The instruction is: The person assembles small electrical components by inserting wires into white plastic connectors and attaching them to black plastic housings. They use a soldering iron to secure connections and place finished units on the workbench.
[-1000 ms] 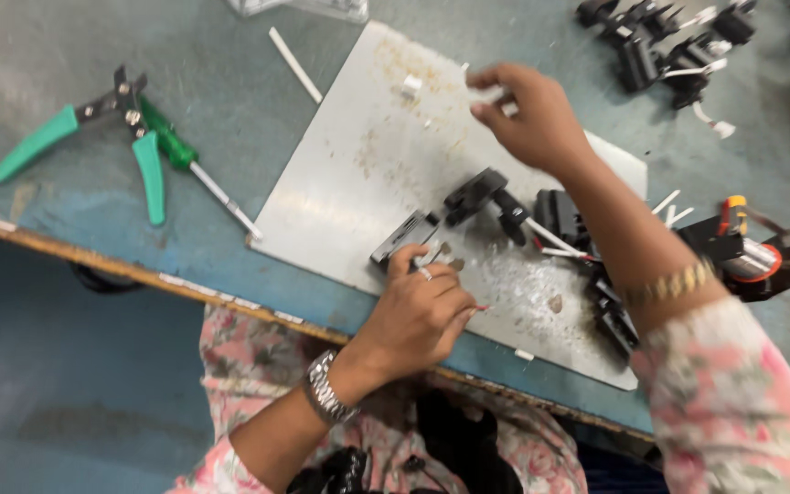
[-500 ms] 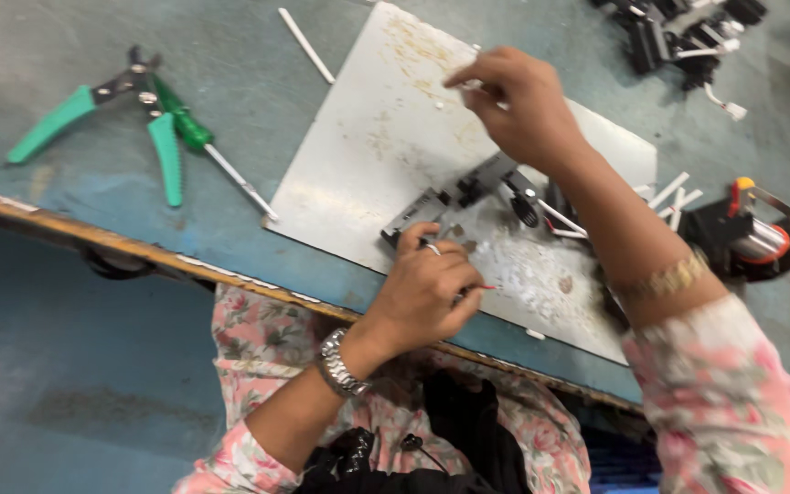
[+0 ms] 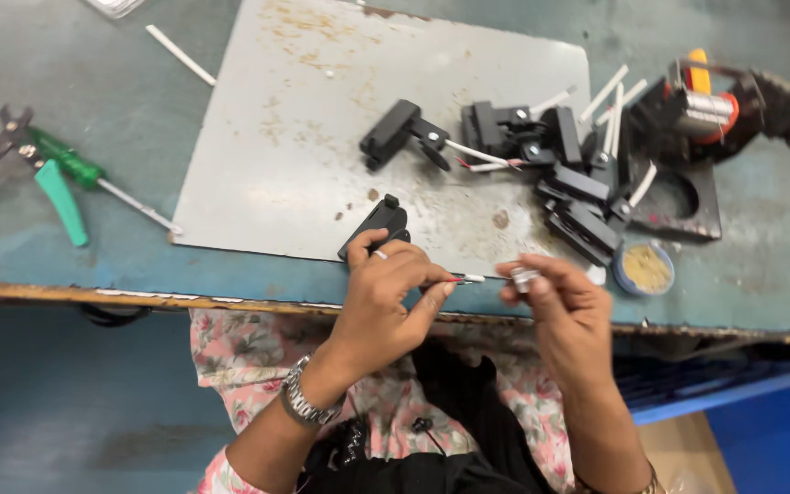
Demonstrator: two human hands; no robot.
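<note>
My right hand (image 3: 571,306) has come back from the plate (image 3: 304,137) — pinching a small metal bit; left hand (image 3: 386,293) grips the black part (image 3: 375,227), steadying its wire.

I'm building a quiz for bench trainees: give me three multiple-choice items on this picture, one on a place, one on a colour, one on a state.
1. Where do the pliers lie?
A. on the metal sheet
B. on the table left of the metal sheet
C. in the right hand

2. What colour are the plier handles?
A. red
B. yellow
C. green

3. What is the left hand doing?
A. resting flat on the table
B. gripping a black part
C. holding the screwdriver

Answers:
1 B: they lie on the blue table, clear of the metal sheet.
2 C: both handles are green.
3 B: its fingers close on the black part at the sheet's near edge; the screwdriver lies by the pliers, and the right hand pinches a small silvery piece.
</note>
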